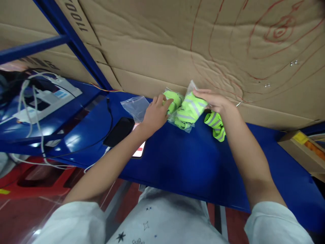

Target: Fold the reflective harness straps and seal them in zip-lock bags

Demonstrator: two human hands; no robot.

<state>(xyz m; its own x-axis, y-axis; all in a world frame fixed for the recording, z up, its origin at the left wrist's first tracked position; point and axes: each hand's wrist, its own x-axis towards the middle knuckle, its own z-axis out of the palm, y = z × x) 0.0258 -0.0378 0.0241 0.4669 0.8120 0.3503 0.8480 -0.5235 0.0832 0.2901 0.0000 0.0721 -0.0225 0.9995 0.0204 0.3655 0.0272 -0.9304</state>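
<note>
My right hand (213, 99) grips the top edge of a clear plastic bag holding a neon-yellow reflective strap bundle (192, 109) with grey stripes, tilted above the blue tabletop. Close by on its left, my left hand (157, 112) has its fingers curled over a second bagged reflective bundle (173, 101); the two bags touch. Under my right wrist lies a loose reflective strap (215, 126), rolled and outside any bag. An empty-looking clear plastic bag (136, 107) lies flat just left of my left hand.
A black phone (120, 131) and a lit-screen phone (139, 150) lie by my left forearm. White power strips with tangled cables (48, 98) are at the left. Cardboard (157, 51) walls the back of the blue table (185, 162). An open carton (302, 152) stands right; a red stool (43, 183) stands lower left.
</note>
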